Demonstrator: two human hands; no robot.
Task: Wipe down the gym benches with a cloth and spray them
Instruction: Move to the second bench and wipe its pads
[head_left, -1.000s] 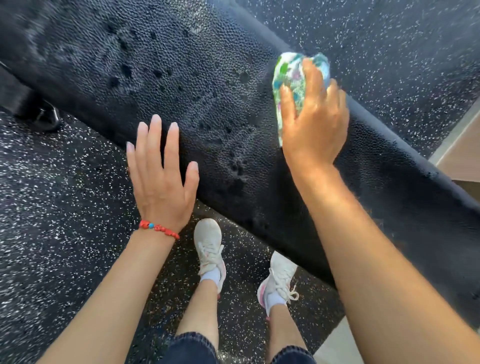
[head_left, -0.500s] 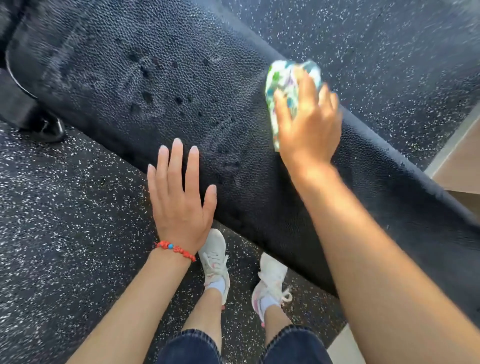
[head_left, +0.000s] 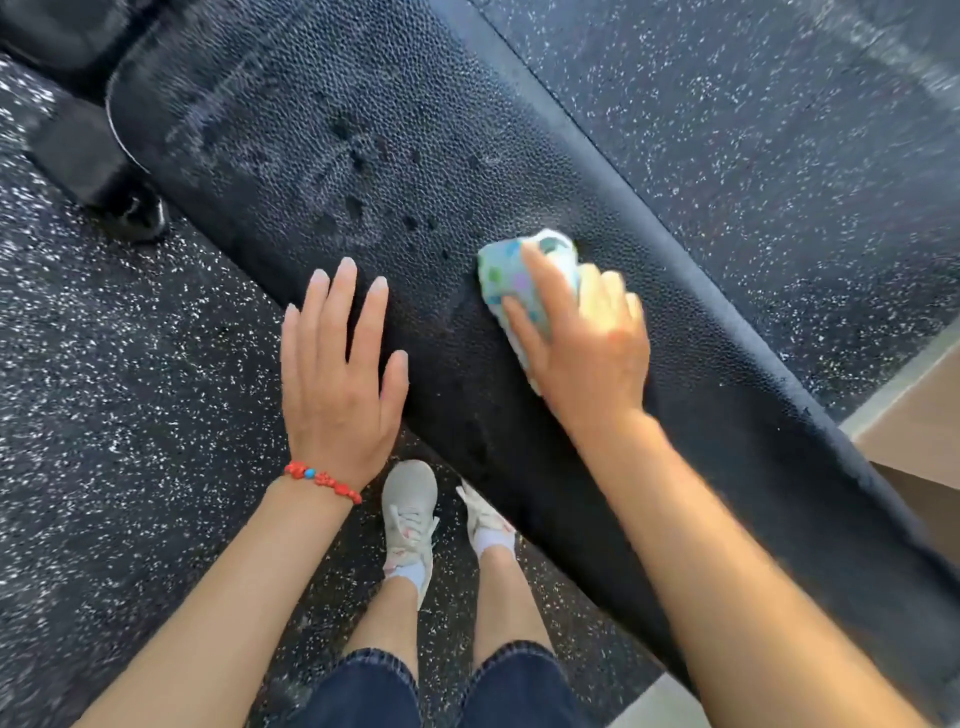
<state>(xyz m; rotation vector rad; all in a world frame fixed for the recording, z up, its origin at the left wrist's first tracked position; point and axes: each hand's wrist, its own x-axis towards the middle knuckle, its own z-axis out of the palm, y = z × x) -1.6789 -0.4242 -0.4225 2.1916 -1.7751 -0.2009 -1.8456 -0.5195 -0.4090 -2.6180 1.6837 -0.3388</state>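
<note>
A black, pebbled bench pad (head_left: 363, 130) runs diagonally from upper left to lower right. Dark wet spots and smears (head_left: 353, 202) mark its upper part. My right hand (head_left: 587, 353) lies over a bunched white cloth with green and blue dots (head_left: 506, 270) and presses it onto the middle of the pad; the hand is motion-blurred. My left hand (head_left: 337, 374), with a red bead bracelet at the wrist, is flat with straight fingers at the pad's near edge. No spray bottle is in view.
Black speckled rubber floor (head_left: 104, 364) lies on both sides of the bench. The bench's dark frame and foot (head_left: 104, 171) stick out at the upper left. My feet in pale sneakers (head_left: 410, 514) stand against the near edge. A tan surface (head_left: 914, 415) borders the right.
My right hand has swept the cloth from the pad's far edge toward the middle and nearer me. The view has shifted, showing more of the bench's left end. My left hand stays flat.
</note>
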